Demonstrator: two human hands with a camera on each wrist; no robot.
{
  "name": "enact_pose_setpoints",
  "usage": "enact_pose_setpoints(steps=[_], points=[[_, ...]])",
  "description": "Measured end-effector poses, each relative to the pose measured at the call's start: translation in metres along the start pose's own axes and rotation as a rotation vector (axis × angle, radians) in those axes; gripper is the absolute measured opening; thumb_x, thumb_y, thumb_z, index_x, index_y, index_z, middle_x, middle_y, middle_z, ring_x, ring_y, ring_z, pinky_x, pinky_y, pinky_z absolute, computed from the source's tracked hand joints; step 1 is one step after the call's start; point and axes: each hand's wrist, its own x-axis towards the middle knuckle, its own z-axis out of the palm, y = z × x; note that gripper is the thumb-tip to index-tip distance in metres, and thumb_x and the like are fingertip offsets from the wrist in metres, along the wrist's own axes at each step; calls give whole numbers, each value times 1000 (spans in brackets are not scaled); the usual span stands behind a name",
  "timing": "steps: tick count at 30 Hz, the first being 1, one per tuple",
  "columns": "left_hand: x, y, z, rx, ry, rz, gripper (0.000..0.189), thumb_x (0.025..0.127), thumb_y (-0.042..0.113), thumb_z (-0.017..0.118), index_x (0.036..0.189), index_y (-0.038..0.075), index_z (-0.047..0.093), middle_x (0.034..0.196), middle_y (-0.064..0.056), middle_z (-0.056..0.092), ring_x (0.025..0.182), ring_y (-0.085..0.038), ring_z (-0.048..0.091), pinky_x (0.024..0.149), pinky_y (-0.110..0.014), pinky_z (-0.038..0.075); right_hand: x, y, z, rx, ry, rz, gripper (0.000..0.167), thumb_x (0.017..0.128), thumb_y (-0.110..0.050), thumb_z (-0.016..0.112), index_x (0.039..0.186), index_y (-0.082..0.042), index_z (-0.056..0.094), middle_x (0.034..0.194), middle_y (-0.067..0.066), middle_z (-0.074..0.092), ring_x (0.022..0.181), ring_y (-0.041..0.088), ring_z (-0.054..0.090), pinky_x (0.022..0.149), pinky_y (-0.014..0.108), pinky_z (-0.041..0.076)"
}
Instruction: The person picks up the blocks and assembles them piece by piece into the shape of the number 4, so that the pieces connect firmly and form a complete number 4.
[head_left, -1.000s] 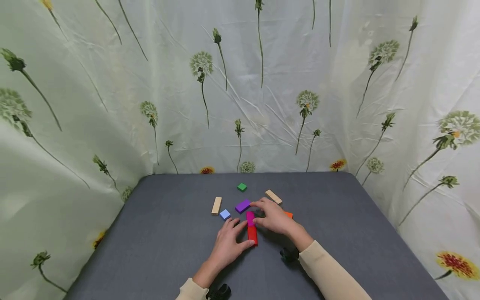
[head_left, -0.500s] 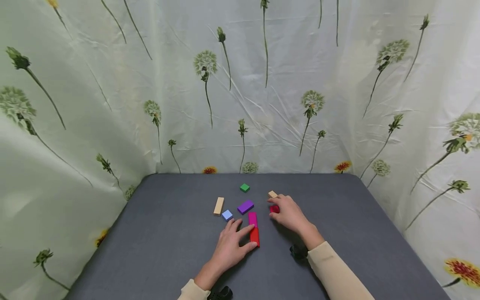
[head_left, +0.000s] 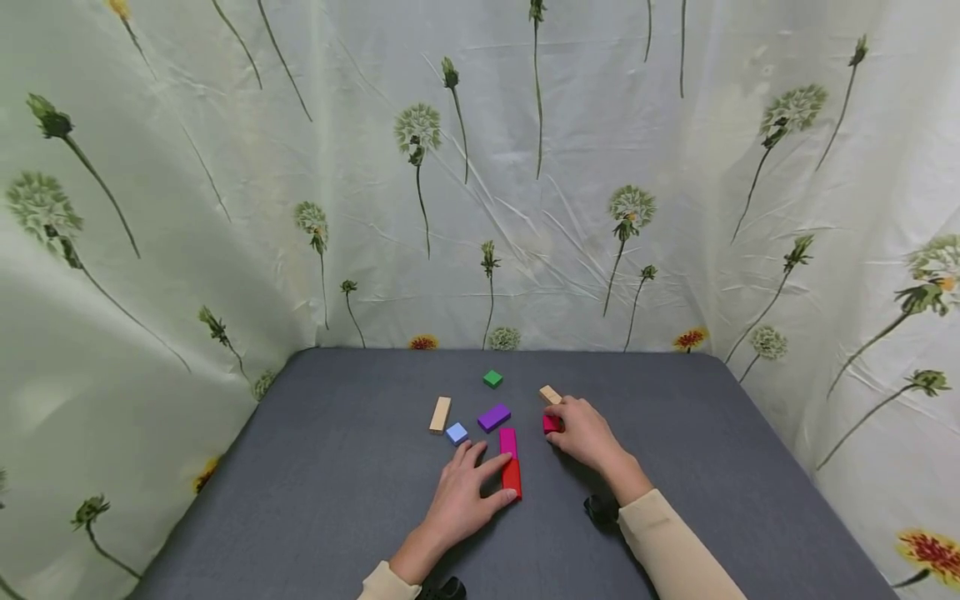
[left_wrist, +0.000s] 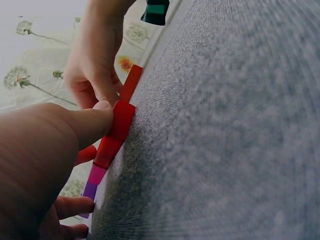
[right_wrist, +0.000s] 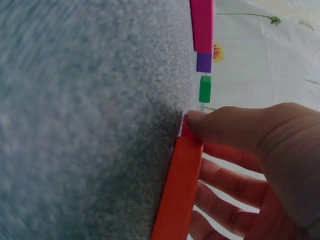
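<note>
My left hand (head_left: pixel 467 492) grips the red block (head_left: pixel 512 479) lying on the dark table, thumb at its near end and index finger by its far end. A magenta block (head_left: pixel 507 442) lines up end to end with the red one. To the right, my right hand (head_left: pixel 585 433) pinches a small crimson block (head_left: pixel 552 424) between thumb and index finger, low over the table. In the right wrist view the thumb presses on this crimson block (right_wrist: pixel 186 129). An orange block (right_wrist: pixel 177 190) lies just beside it, hidden by the hand in the head view.
Behind the magenta block lie a purple block (head_left: pixel 494 417) and a green block (head_left: pixel 492 379). A light blue block (head_left: pixel 457 433) and a bare wooden block (head_left: pixel 440 415) lie left of them. Another wooden block (head_left: pixel 550 395) lies beyond my right hand. A floral curtain (head_left: pixel 480 167) hangs behind the table.
My right hand has left the magenta block and moved right to the crimson block, which it now pinches. My left hand stays at the red block.
</note>
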Motion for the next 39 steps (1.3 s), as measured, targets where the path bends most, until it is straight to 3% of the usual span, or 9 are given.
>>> enact_pose_setpoints(steps=[12,18,28,39], points=[[1,1,-1,13,-1,-6,57,89,55,70,140,30,62,151,-15,45,144,-44,27,107,-68,28,2,-1,0,-13,24,5,30,83,-16,81,112,-12,76,92,0,61,76,16,49,65,36,46],[0,0,-2,28,17,21,55,89,53,71,138,28,64,148,-15,48,142,-46,30,105,-69,30,0,-1,2,-11,24,-11,27,84,-13,80,110,-12,77,89,1,59,74,16,49,65,36,45],[-1,-1,-1,10,6,37,55,90,52,70,138,27,64,150,-4,51,144,-46,28,105,-69,29,-1,-5,1,-12,18,-6,28,84,-17,82,112,-14,77,92,-1,61,76,14,50,68,36,47],[-2,-1,-1,-1,-26,7,56,91,54,68,139,28,63,150,-1,51,145,-46,26,106,-70,28,-4,-10,1,0,38,-38,29,84,-18,83,112,-14,77,93,-2,61,77,14,51,68,36,47]])
